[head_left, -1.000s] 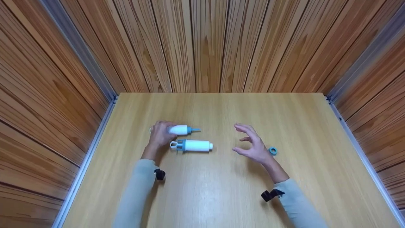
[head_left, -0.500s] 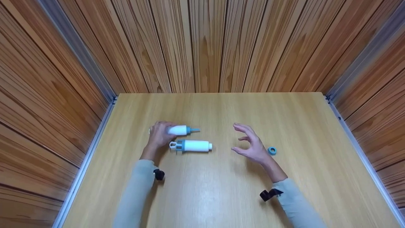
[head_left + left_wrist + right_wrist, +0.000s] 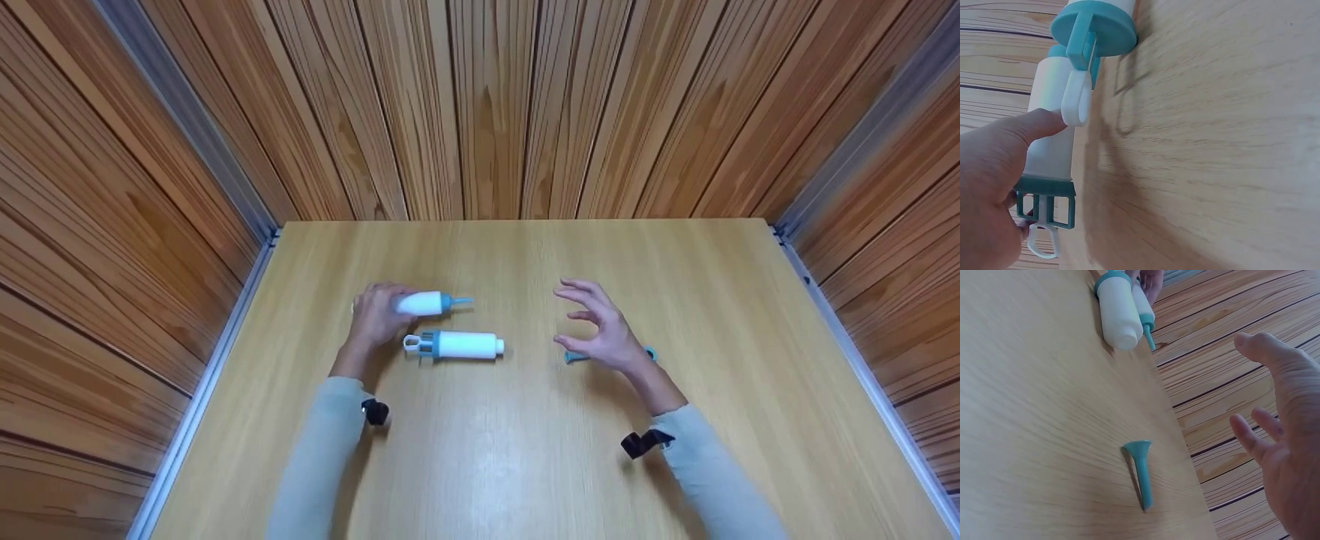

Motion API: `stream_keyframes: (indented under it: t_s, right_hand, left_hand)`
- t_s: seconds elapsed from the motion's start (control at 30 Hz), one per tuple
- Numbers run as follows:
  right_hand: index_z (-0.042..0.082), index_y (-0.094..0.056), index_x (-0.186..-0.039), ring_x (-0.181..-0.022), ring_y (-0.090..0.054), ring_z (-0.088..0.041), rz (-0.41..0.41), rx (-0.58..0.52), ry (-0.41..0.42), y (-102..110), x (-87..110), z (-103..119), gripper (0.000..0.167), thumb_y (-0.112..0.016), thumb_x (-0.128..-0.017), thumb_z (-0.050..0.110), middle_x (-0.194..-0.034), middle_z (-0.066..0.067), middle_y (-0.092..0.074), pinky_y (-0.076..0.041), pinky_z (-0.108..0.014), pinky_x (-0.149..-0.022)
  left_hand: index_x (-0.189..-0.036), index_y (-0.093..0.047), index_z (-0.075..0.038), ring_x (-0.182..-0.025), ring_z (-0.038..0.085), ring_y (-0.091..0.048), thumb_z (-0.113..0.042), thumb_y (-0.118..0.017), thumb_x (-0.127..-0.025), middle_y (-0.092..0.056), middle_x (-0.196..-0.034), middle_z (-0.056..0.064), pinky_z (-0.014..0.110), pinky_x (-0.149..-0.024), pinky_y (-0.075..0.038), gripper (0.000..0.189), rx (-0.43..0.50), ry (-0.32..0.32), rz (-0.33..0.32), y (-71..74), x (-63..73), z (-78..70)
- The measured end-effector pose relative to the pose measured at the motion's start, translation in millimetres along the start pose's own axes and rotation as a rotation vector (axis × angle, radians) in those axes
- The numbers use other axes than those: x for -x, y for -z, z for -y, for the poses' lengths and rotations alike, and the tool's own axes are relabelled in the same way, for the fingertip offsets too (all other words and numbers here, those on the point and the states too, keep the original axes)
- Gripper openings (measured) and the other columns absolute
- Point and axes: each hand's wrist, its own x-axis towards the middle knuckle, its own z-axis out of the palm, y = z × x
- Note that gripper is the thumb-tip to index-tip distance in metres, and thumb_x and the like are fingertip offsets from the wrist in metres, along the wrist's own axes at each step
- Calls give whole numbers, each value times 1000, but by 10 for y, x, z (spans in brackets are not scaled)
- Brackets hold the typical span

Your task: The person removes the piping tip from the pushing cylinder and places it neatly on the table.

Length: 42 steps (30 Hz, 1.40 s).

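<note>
My left hand [image 3: 379,313] grips a white plastic syringe [image 3: 420,304] fitted with a narrow teal nozzle that points right. In the left wrist view the thumb lies along its barrel [image 3: 1050,149], beside a teal collar [image 3: 1044,202] and a white pull ring. A second white syringe [image 3: 469,345] lies on the table just nearer to me, ring end left, blunt bare tip right. My right hand [image 3: 600,330] hovers with fingers spread and bent, holding nothing. Below it a loose teal nozzle [image 3: 1141,472], flared at one end, lies on the table.
A small teal ring [image 3: 651,352] lies by my right wrist, partly hidden behind it. The wooden table [image 3: 480,457] is bounded by plank walls [image 3: 495,112] at the back and sides, with metal rails along the side edges.
My left hand has raised the gripped syringe slightly. The right hand has shifted a little away from me, its fingers spreading, uncovering the flared end of the loose nozzle and overlapping the teal ring.
</note>
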Motion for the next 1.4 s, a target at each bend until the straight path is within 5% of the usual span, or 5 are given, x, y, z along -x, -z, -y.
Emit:
stream_keyframes:
  t_s: [0.63,0.93,1.4]
  right_hand:
    - [-2,-69,-146,-147,-54,4,-29,3,-106,-20,-55,-131,64,-91,-86,-9,-162,-31,-55,-64,-54,-111]
    - [-1,-68,-148,-148,-53,5,-8,2,-78,-36,-54,-146,66,-91,-87,-8,-161,-35,-54,-65,-48,-111]
    - [-2,-67,-149,-148,-56,2,-14,-25,-33,-70,-65,-138,66,-89,-88,-10,-160,-30,-56,-63,-29,-112]
  left_hand:
    - [-138,-79,-12,-144,41,-59,-16,-89,-97,-76,-147,17,61,-117,-40,43,11,-45,-37,60,72,-104]
    - [-139,-79,-13,-146,42,-59,-20,-89,-97,-75,-147,17,66,-125,-41,44,60,-93,-41,54,109,-143]
    - [-134,-81,-12,-133,40,-64,-17,-92,-93,-79,-138,17,65,-119,-49,43,111,-278,-125,22,202,-337]
